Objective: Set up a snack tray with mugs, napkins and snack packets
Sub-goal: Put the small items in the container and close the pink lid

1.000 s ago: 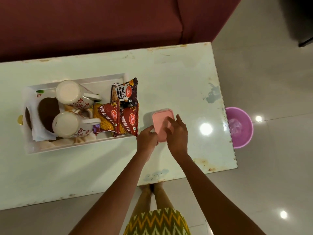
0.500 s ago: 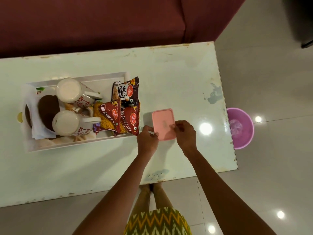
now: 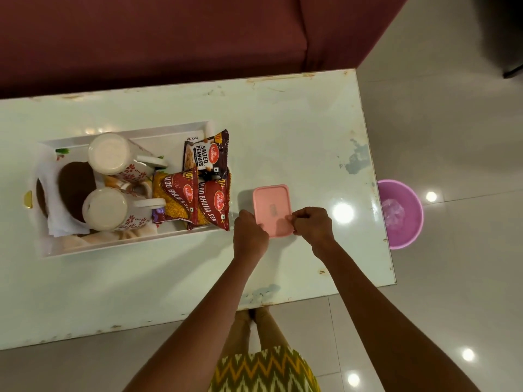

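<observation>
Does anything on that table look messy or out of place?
Yes. Both floral white mugs lie on their sides in the white tray, and the red snack packets overhang its right edge. The pale table shows chipped paint and rust along its edges.

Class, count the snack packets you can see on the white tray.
3: a dark salted-peanuts packet at the tray's far right corner, and two red Aloo Bhujia packets side by side nearer the person. Others may lie hidden beneath.
</observation>
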Demonstrator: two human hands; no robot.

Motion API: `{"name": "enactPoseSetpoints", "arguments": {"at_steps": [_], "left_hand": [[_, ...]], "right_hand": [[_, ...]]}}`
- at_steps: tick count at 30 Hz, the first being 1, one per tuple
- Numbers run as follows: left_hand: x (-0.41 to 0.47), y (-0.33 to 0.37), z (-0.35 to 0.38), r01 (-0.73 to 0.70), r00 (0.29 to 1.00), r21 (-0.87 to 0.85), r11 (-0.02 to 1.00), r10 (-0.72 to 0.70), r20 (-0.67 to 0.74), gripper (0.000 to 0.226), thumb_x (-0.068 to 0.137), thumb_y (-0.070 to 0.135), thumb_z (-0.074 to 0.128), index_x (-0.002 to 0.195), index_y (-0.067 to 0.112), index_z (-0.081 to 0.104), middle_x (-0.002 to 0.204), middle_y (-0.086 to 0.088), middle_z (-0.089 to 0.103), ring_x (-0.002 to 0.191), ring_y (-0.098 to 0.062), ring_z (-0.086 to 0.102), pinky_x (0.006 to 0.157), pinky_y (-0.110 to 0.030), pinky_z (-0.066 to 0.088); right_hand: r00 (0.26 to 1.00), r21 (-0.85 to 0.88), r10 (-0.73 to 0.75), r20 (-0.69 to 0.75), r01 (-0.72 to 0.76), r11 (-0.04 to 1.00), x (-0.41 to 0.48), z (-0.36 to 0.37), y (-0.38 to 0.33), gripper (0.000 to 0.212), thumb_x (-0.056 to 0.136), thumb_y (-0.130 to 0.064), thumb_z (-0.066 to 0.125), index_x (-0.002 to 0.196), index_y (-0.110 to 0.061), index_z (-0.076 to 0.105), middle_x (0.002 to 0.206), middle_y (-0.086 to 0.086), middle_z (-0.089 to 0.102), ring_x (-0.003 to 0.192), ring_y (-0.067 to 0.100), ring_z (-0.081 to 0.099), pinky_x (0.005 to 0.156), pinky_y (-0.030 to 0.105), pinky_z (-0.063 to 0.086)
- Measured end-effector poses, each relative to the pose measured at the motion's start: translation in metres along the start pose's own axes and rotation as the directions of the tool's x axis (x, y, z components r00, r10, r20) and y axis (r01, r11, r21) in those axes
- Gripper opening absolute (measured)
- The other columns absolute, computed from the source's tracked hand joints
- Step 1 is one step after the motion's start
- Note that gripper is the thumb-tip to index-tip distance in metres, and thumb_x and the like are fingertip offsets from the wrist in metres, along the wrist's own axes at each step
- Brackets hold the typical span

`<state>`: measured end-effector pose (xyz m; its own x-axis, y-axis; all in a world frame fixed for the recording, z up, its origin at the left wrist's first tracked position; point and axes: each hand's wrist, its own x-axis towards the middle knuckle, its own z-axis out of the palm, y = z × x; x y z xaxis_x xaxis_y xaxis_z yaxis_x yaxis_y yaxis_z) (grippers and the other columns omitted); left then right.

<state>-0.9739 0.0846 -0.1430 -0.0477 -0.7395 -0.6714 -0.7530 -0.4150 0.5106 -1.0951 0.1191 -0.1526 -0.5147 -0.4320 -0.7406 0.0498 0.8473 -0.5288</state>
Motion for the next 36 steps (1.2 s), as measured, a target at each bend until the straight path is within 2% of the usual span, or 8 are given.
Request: {"name": "enactPoseSetpoints", "arguments": {"at_steps": [3,6,11,14,19,26,30,36], "left_hand": [[0.005,0.014,-0.006,0.014,0.999,0.011,1.000,-0.013,-0.039,0.040,0.087,-0.001,0.047,0.126,-0.003,0.037,0.129,-0.021,0.048,0.118,-0.034,0.050,0.087,-0.033,0.047],[0.015,0.028,-0.015,-0.008,0.995,0.001,1.000,0.008,-0.100,0.038,0.091,0.006,0.043,0.128,-0.004,0.039,0.130,-0.021,0.050,0.120,-0.032,0.049,0.092,-0.032,0.041],[0.033,0.035,-0.019,-0.066,0.994,0.048,0.997,0.070,-0.087,0.031,0.096,0.014,0.038,0.110,-0.006,0.057,0.115,-0.023,0.062,0.108,-0.033,0.055,0.083,-0.034,0.040],[0.042,0.033,-0.016,-0.035,0.993,-0.018,0.999,0.033,-0.113,0.026,0.093,0.013,0.047,0.104,-0.006,0.062,0.109,-0.022,0.065,0.102,-0.033,0.060,0.078,-0.033,0.043],[0.044,0.029,-0.010,-0.019,0.984,-0.097,0.995,0.001,-0.180,0.011,0.085,0.001,0.055,0.094,-0.005,0.061,0.103,-0.022,0.064,0.096,-0.031,0.060,0.070,-0.028,0.042],[0.039,0.027,-0.004,-0.043,0.973,-0.079,0.996,0.023,-0.230,0.018,0.090,0.007,0.051,0.102,-0.003,0.059,0.109,-0.021,0.062,0.100,-0.028,0.058,0.072,-0.023,0.039],[0.023,0.022,0.002,-0.032,0.984,-0.029,0.999,0.027,-0.177,0.034,0.092,0.018,0.049,0.120,-0.002,0.050,0.121,-0.020,0.057,0.112,-0.030,0.054,0.089,-0.032,0.044],[-0.010,-0.004,0.014,0.058,0.987,-0.059,0.997,-0.066,-0.149,0.026,0.090,0.021,0.053,0.104,-0.001,0.053,0.109,-0.018,0.062,0.100,-0.028,0.059,0.070,-0.025,0.043]], "right_hand": [[0.999,-0.100,-0.030,0.009,0.031,0.995,0.004,-0.004,-0.009,0.031,0.076,-0.019,0.074,0.103,-0.007,0.063,0.096,0.004,0.061,0.088,0.017,0.057,0.080,0.029,0.049],[0.989,-0.046,-0.148,0.004,0.148,0.988,0.008,-0.005,-0.023,0.038,0.078,-0.022,0.073,0.112,-0.008,0.062,0.096,0.000,0.060,0.087,0.014,0.056,0.077,0.024,0.042],[0.993,0.138,-0.116,0.035,0.110,0.984,0.021,0.004,-0.044,0.028,0.080,-0.014,0.072,0.104,-0.001,0.067,0.096,0.013,0.068,0.097,0.026,0.063,0.094,0.041,0.050],[0.993,0.094,-0.112,0.041,0.108,0.990,0.027,0.008,-0.046,0.011,0.079,-0.009,0.071,0.088,-0.003,0.072,0.095,0.013,0.071,0.086,0.022,0.063,0.087,0.042,0.054],[0.993,0.009,-0.118,0.025,0.118,0.993,0.031,0.012,-0.045,0.005,0.079,-0.005,0.066,0.081,-0.005,0.071,0.083,0.003,0.067,0.075,0.013,0.057,0.054,0.017,0.043],[0.989,0.046,-0.144,-0.027,0.146,0.988,0.027,0.012,-0.039,0.005,0.079,-0.009,0.070,0.082,-0.006,0.069,0.076,0.001,0.064,0.063,0.005,0.056,0.054,0.009,0.044],[0.988,0.012,-0.154,-0.031,0.155,0.988,0.013,0.003,-0.021,0.030,0.076,-0.022,0.076,0.100,-0.007,0.067,0.082,0.003,0.065,0.075,0.015,0.060,0.072,0.020,0.047],[0.996,0.017,-0.081,0.049,0.080,0.997,-0.021,-0.002,0.023,0.037,0.073,-0.023,0.078,0.105,-0.007,0.067,0.084,0.004,0.068,0.077,0.018,0.064,0.073,0.031,0.057]]}}
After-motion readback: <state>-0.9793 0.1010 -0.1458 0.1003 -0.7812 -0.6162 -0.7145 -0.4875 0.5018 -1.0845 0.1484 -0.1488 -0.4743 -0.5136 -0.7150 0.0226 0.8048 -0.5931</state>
